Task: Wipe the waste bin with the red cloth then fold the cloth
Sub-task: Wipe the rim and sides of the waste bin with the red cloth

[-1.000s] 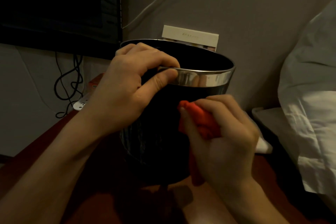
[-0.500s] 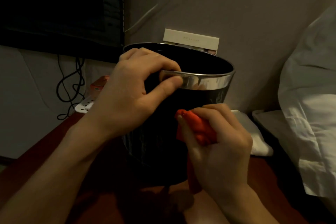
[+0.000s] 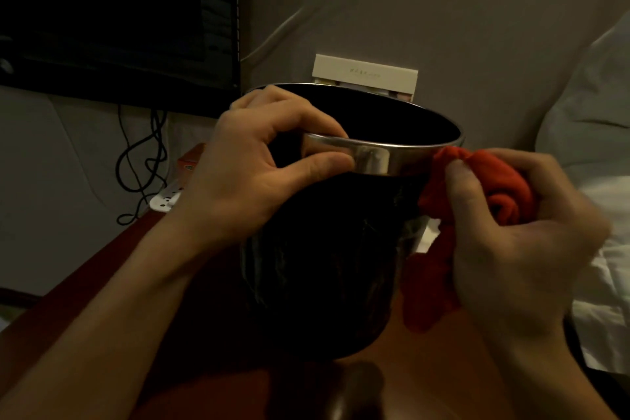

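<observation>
Red cloth (image 3: 491, 187) against bin (image 3: 324, 266) rim

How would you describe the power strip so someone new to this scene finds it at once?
Start at the big dark screen on the wall, upper left. Follow the black cables hanging beneath it down to the far edge of the reddish-brown table. The power strip lies there, just left of the left hand that holds the waste bin; it is the only flat white piece with dark socket holes.

right hand (image 3: 521, 242) and red cloth (image 3: 491, 187) moved from bin's front to right side
</observation>
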A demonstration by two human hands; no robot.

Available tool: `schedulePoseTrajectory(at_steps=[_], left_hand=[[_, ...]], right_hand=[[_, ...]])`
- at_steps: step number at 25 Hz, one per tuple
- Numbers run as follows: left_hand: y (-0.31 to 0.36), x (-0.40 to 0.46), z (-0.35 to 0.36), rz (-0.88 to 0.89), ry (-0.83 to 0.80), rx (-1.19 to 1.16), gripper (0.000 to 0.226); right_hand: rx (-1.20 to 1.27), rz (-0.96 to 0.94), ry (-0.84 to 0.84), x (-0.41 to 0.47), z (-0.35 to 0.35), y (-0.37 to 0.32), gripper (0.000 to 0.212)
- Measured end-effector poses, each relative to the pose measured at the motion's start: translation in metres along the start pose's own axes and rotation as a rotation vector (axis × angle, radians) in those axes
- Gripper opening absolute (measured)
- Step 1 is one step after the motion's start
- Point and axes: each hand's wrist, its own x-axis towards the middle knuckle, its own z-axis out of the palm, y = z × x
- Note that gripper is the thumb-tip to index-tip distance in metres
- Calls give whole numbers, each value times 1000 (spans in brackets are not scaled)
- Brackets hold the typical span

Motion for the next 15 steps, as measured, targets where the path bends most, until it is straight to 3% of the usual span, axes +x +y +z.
schedulePoseTrajectory(at_steps=[4,9,13,15], left_hand=[[2,1,-1,-11,-22,-31,16],[1,1,-3,-15,-35,-4,15],[0,1,-4,-13,-44,7,15],[0,1,-3,-10,-41,12,14]], right_hand=[[-42,-120,-26,-8,1,-9,8],[-108,-302,-218,-44,23,-18,13],[-144,-226,-63,-21,7,-19,16],[-120,-211,-103,-27,12,-21,15]])
